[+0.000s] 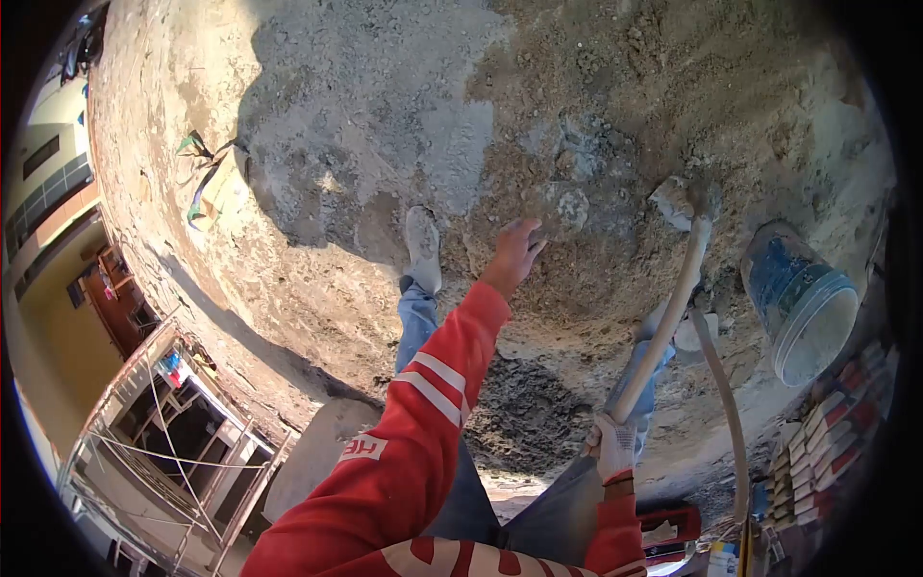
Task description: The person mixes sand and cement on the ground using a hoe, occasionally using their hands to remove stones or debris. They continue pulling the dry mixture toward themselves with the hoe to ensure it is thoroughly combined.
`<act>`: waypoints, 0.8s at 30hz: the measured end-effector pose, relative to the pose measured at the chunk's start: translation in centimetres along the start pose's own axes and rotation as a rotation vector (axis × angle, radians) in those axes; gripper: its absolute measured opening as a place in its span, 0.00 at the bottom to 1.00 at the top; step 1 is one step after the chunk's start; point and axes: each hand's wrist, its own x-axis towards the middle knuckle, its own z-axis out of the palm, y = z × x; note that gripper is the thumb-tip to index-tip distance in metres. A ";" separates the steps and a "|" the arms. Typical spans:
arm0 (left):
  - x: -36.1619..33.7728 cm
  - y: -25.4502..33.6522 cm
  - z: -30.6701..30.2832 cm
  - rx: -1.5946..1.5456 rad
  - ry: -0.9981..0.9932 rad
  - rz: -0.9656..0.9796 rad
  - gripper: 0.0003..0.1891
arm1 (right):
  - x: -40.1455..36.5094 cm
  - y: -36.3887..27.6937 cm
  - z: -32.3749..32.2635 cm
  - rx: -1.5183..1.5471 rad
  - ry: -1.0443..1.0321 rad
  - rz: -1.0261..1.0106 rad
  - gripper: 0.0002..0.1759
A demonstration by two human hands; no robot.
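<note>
My right hand (617,448), in a whitish work glove, is closed around the wooden handle of a hoe (663,327). The hoe slants up and away, and its grey-caked head (675,204) rests on the ground. My left hand (514,254) is bare and stretched forward over the dirt, fingers loosely apart with nothing in them. Beyond it spreads a patch of grey powdery material (356,115) over brown sandy soil (615,87). My feet stand apart, the left shoe (422,248) dusted grey.
A blue-and-white bucket (803,303) lies tipped at the right. Near it stands a second long wooden handle (728,413). Stacked bricks or blocks (817,438) fill the lower right. A torn sack (219,188) lies at left, and metal scaffolding (173,462) rises at lower left.
</note>
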 end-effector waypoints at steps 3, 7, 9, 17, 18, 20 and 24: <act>-0.3 7.0 -8.4 -0.326 0.062 0.027 0.11 | 0.7 0.8 -0.7 0.012 0.065 -0.023 0.05; -1.9 24.7 -19.8 -0.596 0.188 0.534 0.15 | 2.4 2.1 -1.5 0.021 0.066 0.001 0.05; -3.8 32.0 -22.7 -0.652 0.346 0.763 0.26 | 1.9 1.8 -0.1 0.021 0.032 -0.009 0.06; -6.3 31.9 -12.0 0.473 0.065 0.435 0.20 | 2.3 3.1 2.7 0.035 0.052 -0.017 0.09; -6.0 28.4 -9.2 0.499 -0.020 0.351 0.21 | 2.6 3.4 2.6 -0.004 0.054 -0.048 0.09; -4.8 19.9 -4.1 0.575 -0.307 0.145 0.24 | 2.6 3.5 3.2 -0.046 0.050 -0.082 0.10; -7.9 2.5 8.5 0.906 -0.521 -0.168 0.48 | 1.9 3.2 4.5 -0.165 0.152 -0.103 0.06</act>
